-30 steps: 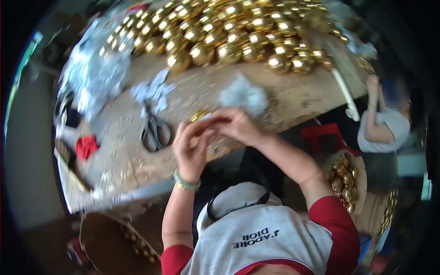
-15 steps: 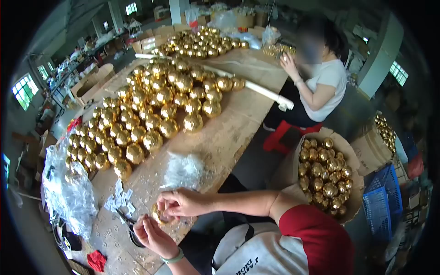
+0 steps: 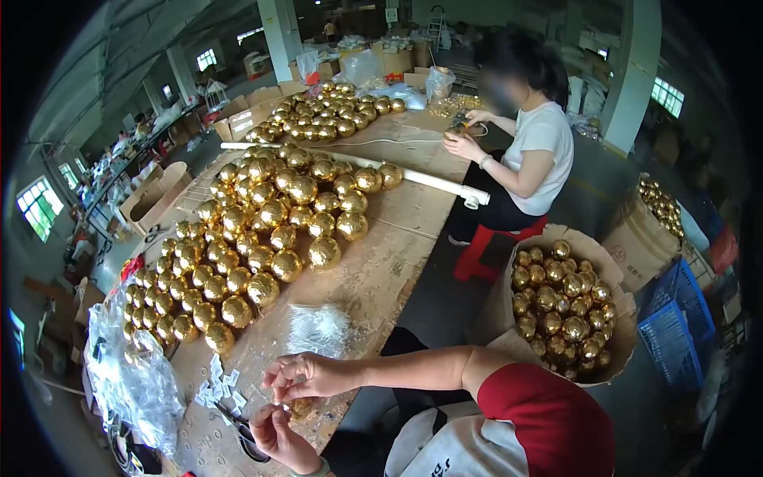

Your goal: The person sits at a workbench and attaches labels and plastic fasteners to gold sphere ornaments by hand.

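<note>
"What's on the wide brown wooden table (image 3: pixel 385 262)?"

"Round shiny gold balls (image 3: pixel 262 215), heaped toward its left edge. By the near edge, the right hand (image 3: pixel 308 376) and left hand (image 3: pixel 280 439) have fingertips together, on what I can't tell. One small shiny gold ball (image 3: pixel 300 408) shows just beside."

"Doing it well?"

"Steady wrists, light pinch."

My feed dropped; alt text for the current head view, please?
Left hand and right hand are close together beside a gold ball at the worktable. More gold balls crowd it; a co-worker sits on a red stool.
</note>
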The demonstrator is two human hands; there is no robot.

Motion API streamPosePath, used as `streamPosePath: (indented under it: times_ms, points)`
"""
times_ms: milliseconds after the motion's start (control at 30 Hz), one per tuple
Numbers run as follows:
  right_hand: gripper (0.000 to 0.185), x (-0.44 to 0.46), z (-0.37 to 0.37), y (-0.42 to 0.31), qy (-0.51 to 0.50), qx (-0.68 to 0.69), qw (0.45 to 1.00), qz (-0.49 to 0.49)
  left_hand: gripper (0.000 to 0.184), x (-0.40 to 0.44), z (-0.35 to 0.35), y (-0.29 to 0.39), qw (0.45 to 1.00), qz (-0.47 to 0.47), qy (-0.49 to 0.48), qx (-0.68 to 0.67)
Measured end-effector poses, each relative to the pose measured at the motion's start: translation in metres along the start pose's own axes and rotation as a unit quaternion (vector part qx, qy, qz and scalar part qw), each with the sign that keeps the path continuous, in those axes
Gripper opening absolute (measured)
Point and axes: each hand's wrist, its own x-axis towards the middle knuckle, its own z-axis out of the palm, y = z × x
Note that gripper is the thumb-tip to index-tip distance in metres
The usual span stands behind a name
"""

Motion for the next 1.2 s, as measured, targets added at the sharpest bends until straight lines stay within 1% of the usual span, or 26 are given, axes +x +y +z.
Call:
streamPosePath:
  times_ms: [33, 67, 133, 167, 200, 233, 267, 300, 367, 467, 633, 700, 767, 933, 1000, 1067, 1133, 1167, 1200]
  points:
    - [0.007, 0.0, -0.001, -0.004, -0.028, 0.022, 0.999, 0.032, 0.003, -0.001, 0.004, 0.004, 1.0, -0.021, 0.014, 0.018]
    - [0.007, 0.0, 0.0, -0.005, -0.026, 0.021, 0.999, 0.031, 0.004, -0.001, 0.006, 0.006, 0.998, -0.041, 0.028, 0.035]
    - [0.008, -0.004, 0.004, -0.005, -0.038, 0.014, 0.997, 0.064, 0.004, -0.002, 0.001, 0.002, 0.998, -0.046, 0.02, 0.035]
    - [0.009, -0.005, 0.009, -0.004, -0.012, 0.024, 0.997, 0.066, 0.003, -0.002, 0.0, 0.0, 0.998, -0.052, 0.014, 0.027]
    - [0.009, -0.005, 0.008, -0.005, -0.011, 0.023, 0.998, 0.066, 0.003, -0.002, 0.0, -0.001, 0.998, -0.057, 0.008, 0.02]
    - [0.01, -0.005, 0.007, -0.006, -0.005, 0.036, 0.995, 0.09, 0.003, -0.002, 0.0, -0.001, 0.998, -0.057, 0.007, 0.018]
    - [0.01, -0.004, 0.007, -0.007, 0.001, 0.049, 0.992, 0.114, 0.004, -0.003, -0.001, -0.002, 0.998, -0.065, 0.01, -0.011]
    - [0.01, -0.005, 0.006, -0.007, 0.002, 0.048, 0.992, 0.114, 0.005, -0.003, -0.002, -0.002, 0.996, -0.073, 0.012, -0.04]
    - [0.008, -0.005, 0.004, -0.009, -0.022, 0.024, 0.997, 0.067, 0.005, -0.003, -0.002, -0.002, 0.996, -0.078, 0.009, -0.051]
    - [0.009, -0.003, 0.002, -0.011, -0.023, 0.001, 0.998, 0.052, 0.006, -0.002, 0.001, 0.0, 0.995, -0.084, 0.004, -0.06]
    - [0.009, -0.003, 0.002, -0.008, -0.032, -0.002, 0.998, 0.055, 0.01, 0.0, 0.002, 0.004, 0.992, -0.101, -0.01, -0.073]
    - [0.009, -0.003, 0.001, -0.007, -0.033, -0.001, 0.998, 0.053, 0.012, 0.0, 0.004, 0.005, 0.993, -0.098, -0.005, -0.057]
    - [0.009, -0.002, 0.0, -0.007, -0.052, -0.02, 0.997, 0.05, 0.012, 0.001, 0.002, 0.002, 0.994, -0.096, -0.011, -0.055]
    - [0.01, -0.006, 0.005, -0.007, -0.045, -0.033, 0.997, 0.053, 0.011, 0.0, 0.003, 0.004, 0.995, -0.093, -0.009, -0.039]
    - [0.01, -0.007, 0.007, -0.003, -0.041, -0.044, 0.997, 0.05, 0.01, 0.0, 0.001, 0.001, 0.994, -0.091, -0.018, -0.056]
    - [0.011, -0.009, 0.009, 0.003, -0.037, -0.071, 0.997, 0.004, 0.011, 0.0, -0.001, 0.001, 0.993, -0.098, -0.021, -0.055]
    - [0.011, -0.01, 0.004, 0.004, -0.051, -0.057, 0.997, 0.026, 0.015, 0.002, -0.005, -0.003, 0.995, -0.09, -0.042, 0.006]
    - [0.011, -0.009, 0.0, 0.005, -0.067, -0.045, 0.996, 0.044, 0.019, 0.008, -0.013, -0.012, 0.993, -0.037, -0.085, 0.077]
    - [0.015, -0.01, -0.004, 0.009, -0.097, -0.034, 0.991, 0.089, 0.025, 0.011, -0.022, -0.019, 0.981, 0.014, -0.125, 0.15]
